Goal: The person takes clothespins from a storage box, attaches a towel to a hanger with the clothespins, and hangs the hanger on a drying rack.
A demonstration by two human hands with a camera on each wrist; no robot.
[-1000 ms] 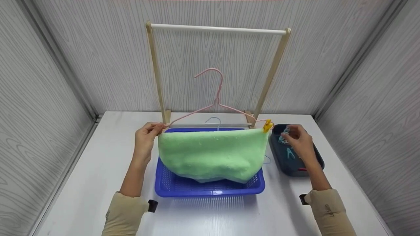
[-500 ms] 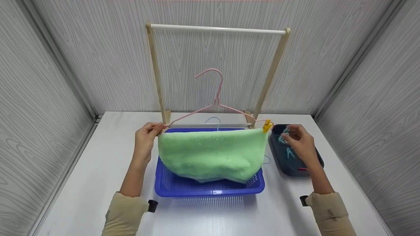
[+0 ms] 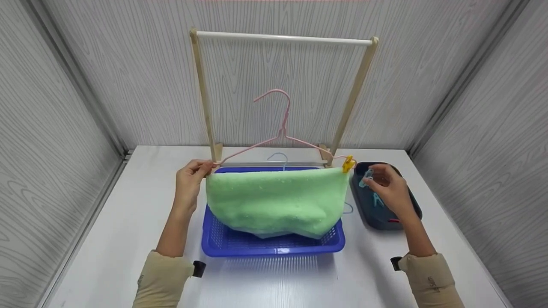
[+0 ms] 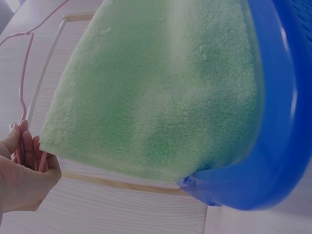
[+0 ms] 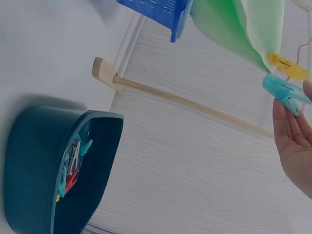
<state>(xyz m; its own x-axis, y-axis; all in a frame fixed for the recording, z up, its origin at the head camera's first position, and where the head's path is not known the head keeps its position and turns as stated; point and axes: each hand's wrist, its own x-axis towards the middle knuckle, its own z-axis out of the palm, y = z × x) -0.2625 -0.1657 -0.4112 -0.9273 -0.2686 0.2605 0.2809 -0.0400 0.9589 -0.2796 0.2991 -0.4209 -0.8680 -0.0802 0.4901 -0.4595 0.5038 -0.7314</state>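
A light green towel [image 3: 278, 196] hangs from a pink clothes hanger [image 3: 284, 124] over the blue basket. A yellow clothespin [image 3: 348, 164] clips its right corner to the hanger's end. My left hand [image 3: 189, 182] pinches the hanger's left end together with the towel's left corner; the left wrist view shows the pink wire between the fingers [image 4: 30, 151]. With its thumb and fingers my right hand [image 3: 391, 188] pinches a light blue clothespin [image 5: 285, 92], above the dark bin and just right of the yellow one.
The dark teal bin [image 5: 44, 161] contains several clothespins in blue, red and grey. Below the towel sits the blue basket [image 3: 274, 250], with a pale blue hanger hook [image 3: 280, 155] behind the towel. A wooden rack with a white top bar [image 3: 284, 37] stands at the back.
My right hand has shifted slightly left with the blue clothespin, toward the yellow one. The left hand, towel and hanger stay almost still.
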